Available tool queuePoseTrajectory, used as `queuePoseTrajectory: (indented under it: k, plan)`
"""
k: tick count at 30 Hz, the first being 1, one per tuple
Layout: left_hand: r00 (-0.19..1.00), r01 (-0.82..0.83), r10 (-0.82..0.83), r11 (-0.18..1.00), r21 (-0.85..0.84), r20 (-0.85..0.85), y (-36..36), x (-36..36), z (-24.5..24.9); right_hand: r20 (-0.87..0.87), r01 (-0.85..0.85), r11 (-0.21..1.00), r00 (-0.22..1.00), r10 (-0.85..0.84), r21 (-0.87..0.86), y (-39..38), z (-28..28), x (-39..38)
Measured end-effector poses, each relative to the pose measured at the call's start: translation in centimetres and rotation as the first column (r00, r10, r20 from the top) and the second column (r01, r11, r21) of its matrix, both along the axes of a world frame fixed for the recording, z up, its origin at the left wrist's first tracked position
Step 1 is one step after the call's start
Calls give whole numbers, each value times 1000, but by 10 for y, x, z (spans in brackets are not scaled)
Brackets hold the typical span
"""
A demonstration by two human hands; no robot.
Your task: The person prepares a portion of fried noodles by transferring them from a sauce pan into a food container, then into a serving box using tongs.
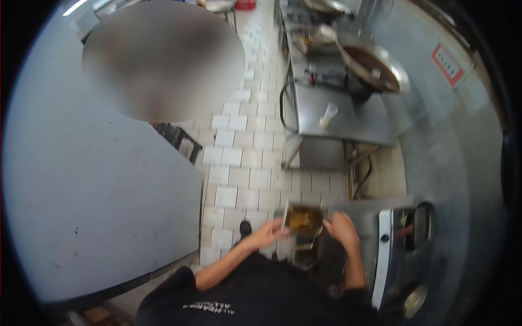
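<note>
Between my two hands is a small rectangular metal pan with brown, shiny contents that I cannot make out clearly. My left hand is closed on its left side, fingers at the rim. On the opposite side, my right hand grips the right edge, with some fingers hidden. The pan is held in front of my body, beside the low metal counter.
To the right, a white-fronted cooker-like appliance sits on the counter. Ahead stands a steel table with a small clear bottle and a large wok-like pan. A grey panel flanks the tiled floor on the left.
</note>
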State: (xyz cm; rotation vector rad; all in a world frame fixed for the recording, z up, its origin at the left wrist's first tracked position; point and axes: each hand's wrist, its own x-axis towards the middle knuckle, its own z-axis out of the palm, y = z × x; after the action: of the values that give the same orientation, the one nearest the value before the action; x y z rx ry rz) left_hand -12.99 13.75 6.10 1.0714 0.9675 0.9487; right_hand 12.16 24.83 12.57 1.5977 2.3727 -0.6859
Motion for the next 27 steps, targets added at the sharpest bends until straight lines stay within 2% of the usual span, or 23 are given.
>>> queuePoseTrajectory:
  k: [1, 2, 3, 4, 5, 6, 7, 8, 9, 10, 11, 12, 13, 14, 16, 17, 19, 20, 21, 23, 24, 25, 27]
  plan:
    - [1000, -19, 19, 1000, -15, 16, 10, -18, 3, -10, -67, 998, 998, 67, -20, 1, -28, -30]
    - [999, -35, 36, 999, -39, 39, 25, -34, 4, 71, -174, 984, 982, 176, -35, 10, -9, -58]
    - [999, -28, 28, 999, -24, 29, 38, -52, 24, -82, -87, 979, 994, 73, -183, 38, 24, -77]
    - [998, 20, -23, 999, -48, -64, 50, -76, 17, -137, -88, 974, 989, 60, -207, 64, 52, -88]
    - [985, 66, -74, 996, -59, -156, 57, -93, 11, -55, -67, 996, 996, 64, -56, 79, 61, -104]
    - [984, 87, -97, 994, -72, -151, 62, -104, 10, 3, -90, 989, 996, 90, 115, 82, 50, -123]
    - [999, -27, 27, 999, -28, -20, 72, -117, 9, 1, -63, 992, 998, 63, 109, 84, 47, -143]
    - [982, -148, 146, 989, 8, 118, 87, -130, 9, -12, -145, 984, 989, 146, 99, 92, 47, -163]
    - [983, -137, 133, 990, 20, 123, 105, -144, 8, -20, -240, 966, 970, 243, 97, 108, 49, -178]
    - [986, -118, 115, 993, 18, 124, 117, -161, 7, -122, -225, 971, 965, 234, 85, 130, 74, -187]
    - [988, -106, 104, 994, 10, 117, 122, -169, 5, -88, -122, 981, 987, 136, 150, 140, 93, -193]
    - [998, -48, 49, 998, -46, 27, 137, -189, 14, 5, -165, 969, 986, 167, 181, 151, 92, -207]
    - [999, -43, 45, 998, -47, 23, 150, -200, 14, 96, -202, 956, 978, 186, 212, 163, 91, -217]
    - [991, -85, 88, 996, -35, 104, 168, -210, 14, 96, -197, 956, 979, 179, 220, 178, 94, -229]
    - [967, -146, 151, 988, -39, 203, 204, -228, 11, -153, -325, 919, 920, 362, 222, 208, 106, -256]
    - [966, -146, 151, 989, -40, 208, 221, -237, 8, -148, -326, 919, 921, 361, 220, 229, 98, -267]
    - [971, -155, 155, 988, -15, 183, 254, -256, 9, 46, -411, 842, 905, 422, 349, 269, 77, -297]
    - [974, -151, 149, 989, -2, 168, 272, -267, 7, -62, -457, 841, 868, 493, 290, 288, 76, -319]
    - [973, -164, 164, 986, -11, 164, 291, -277, 11, -68, -468, 837, 861, 504, 283, 302, 64, -339]
    - [972, -187, 188, 982, -16, 144, 330, -300, 31, 111, -437, 830, 897, 427, 346, 328, 38, -370]
    - [960, -230, 228, 973, -7, 163, 348, -309, 35, 189, -521, 822, 852, 488, 228, 347, 41, -380]
    - [958, -244, 241, 970, -4, 155, 360, -319, 35, 182, -531, 814, 847, 500, 234, 374, 50, -391]
    - [947, -277, 278, 960, -26, 163, 390, -340, 31, -26, -541, 835, 838, 545, 101, 444, 80, -406]
